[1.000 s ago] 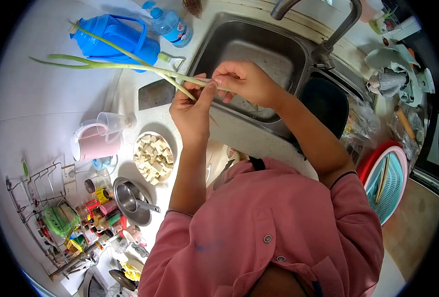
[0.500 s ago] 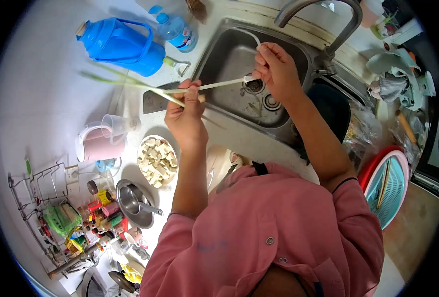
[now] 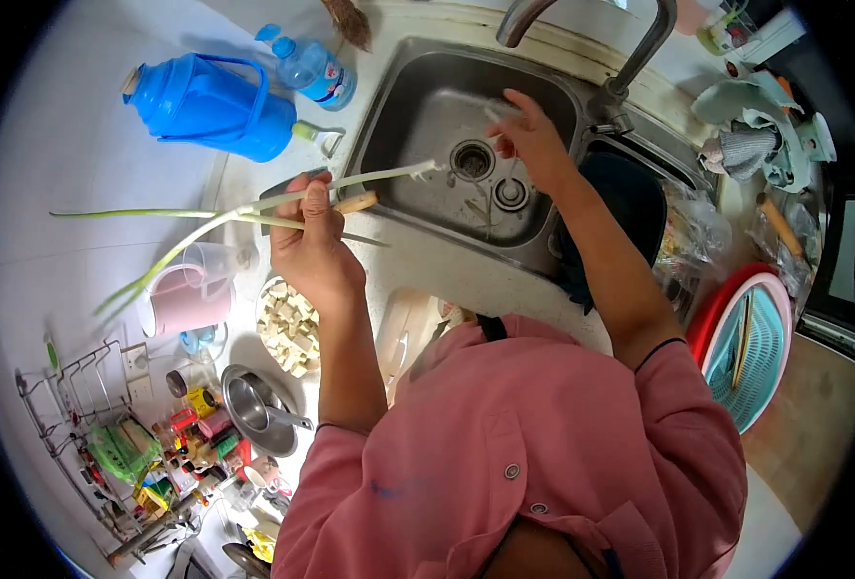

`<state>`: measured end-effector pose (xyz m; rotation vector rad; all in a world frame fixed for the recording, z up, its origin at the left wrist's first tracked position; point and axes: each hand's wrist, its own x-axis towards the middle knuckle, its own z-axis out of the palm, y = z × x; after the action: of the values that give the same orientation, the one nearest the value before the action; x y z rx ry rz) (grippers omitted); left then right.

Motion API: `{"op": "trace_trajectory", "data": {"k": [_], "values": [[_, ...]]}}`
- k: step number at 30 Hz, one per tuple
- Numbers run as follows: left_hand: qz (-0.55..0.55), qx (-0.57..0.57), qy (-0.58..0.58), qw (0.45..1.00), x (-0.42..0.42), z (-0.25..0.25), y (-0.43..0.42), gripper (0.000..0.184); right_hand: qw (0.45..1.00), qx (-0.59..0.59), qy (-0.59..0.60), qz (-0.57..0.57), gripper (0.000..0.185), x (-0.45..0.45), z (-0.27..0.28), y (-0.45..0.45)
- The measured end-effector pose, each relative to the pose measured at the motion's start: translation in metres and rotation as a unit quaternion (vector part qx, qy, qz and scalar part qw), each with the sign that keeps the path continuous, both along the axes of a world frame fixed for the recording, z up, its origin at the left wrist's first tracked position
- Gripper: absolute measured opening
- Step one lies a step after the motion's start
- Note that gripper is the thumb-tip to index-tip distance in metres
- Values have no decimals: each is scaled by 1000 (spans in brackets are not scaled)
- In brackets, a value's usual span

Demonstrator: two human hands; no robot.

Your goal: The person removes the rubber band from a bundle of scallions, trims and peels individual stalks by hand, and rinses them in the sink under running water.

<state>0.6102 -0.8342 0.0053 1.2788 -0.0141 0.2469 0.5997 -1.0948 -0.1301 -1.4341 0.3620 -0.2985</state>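
My left hand (image 3: 313,236) is closed round long green onions (image 3: 196,236), whose green ends point left and whose white root end reaches over the sink. A short wooden handle (image 3: 355,203) juts out beside its fingers. My right hand (image 3: 533,140) is over the sink (image 3: 418,116) with its fingers apart. A pale, blurred scrap (image 3: 501,112) shows near its fingertips; whether it touches them is unclear. Small peelings (image 3: 480,205) lie near the drain.
A blue thermos (image 3: 220,106), a bottle (image 3: 316,75) and a peeler (image 3: 317,137) stand or lie at the upper left. A bowl of white cubes (image 3: 288,328) is below my left hand. The faucet (image 3: 630,58) rises behind the sink; a dark basin (image 3: 620,203) is right.
My right hand has pulled a pale strip off the onion, moved away from it, and spread its fingers. My left hand has shifted left and down, swinging the green ends lower.
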Motion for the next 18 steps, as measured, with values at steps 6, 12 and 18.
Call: {"op": "trace_trajectory", "data": {"k": [6,12,18], "values": [[3,11,0,1000,-2,-3,-9,17,971,-205,10,119,40,-16,28,29],[5,27,1,1000,-5,-4,-14,14,989,-101,-20,105,45,-31,63,82],[50,69,-23,996,-3,2,-9,13,988,-121,-14,95,37,-30,54,78]]}}
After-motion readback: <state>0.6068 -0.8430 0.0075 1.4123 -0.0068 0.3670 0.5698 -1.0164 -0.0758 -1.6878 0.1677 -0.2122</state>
